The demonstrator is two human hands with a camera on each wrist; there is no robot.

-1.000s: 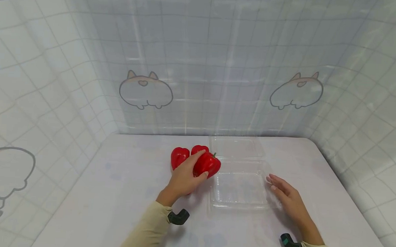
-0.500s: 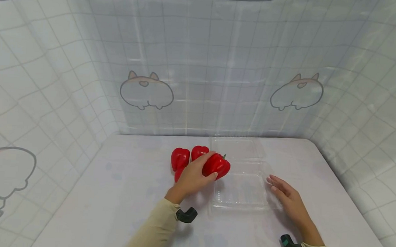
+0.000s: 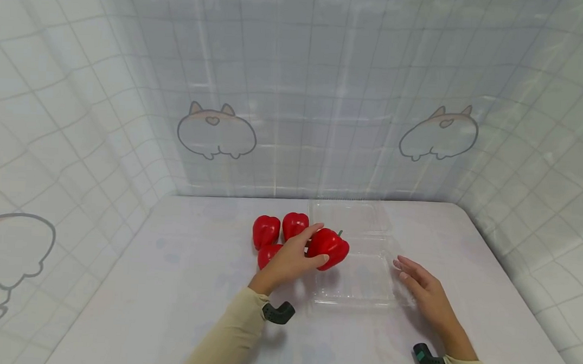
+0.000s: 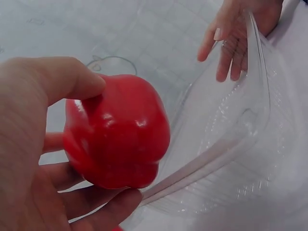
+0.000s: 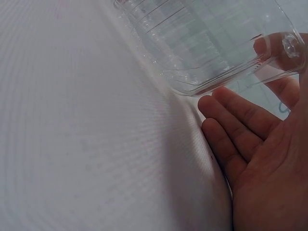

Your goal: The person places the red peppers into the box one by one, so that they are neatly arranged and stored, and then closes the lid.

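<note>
My left hand (image 3: 290,260) grips a red bell pepper (image 3: 328,249) with a green stem, thumb on one side and fingers around the other. The pepper hangs over the left part of a clear plastic clamshell box (image 3: 354,301). In the left wrist view the same bell pepper (image 4: 118,134) fills the middle, with the box wall just beyond it. My right hand (image 3: 425,294) is at the right side of the box, fingers loosely extended. From the right wrist view, its fingers (image 5: 236,125) lie beside the box's wall (image 5: 211,82), straight and holding nothing.
Several more red bell peppers (image 3: 266,232) stand in a group left of the box, one partly behind my left hand. The box's lid (image 3: 351,217) lies folded back toward the far table edge. A white patterned curtain (image 3: 295,95) encloses the table (image 3: 179,285).
My left hand has carried the bell pepper to the right, from beside the other peppers to over the box. My right hand has stayed in place.
</note>
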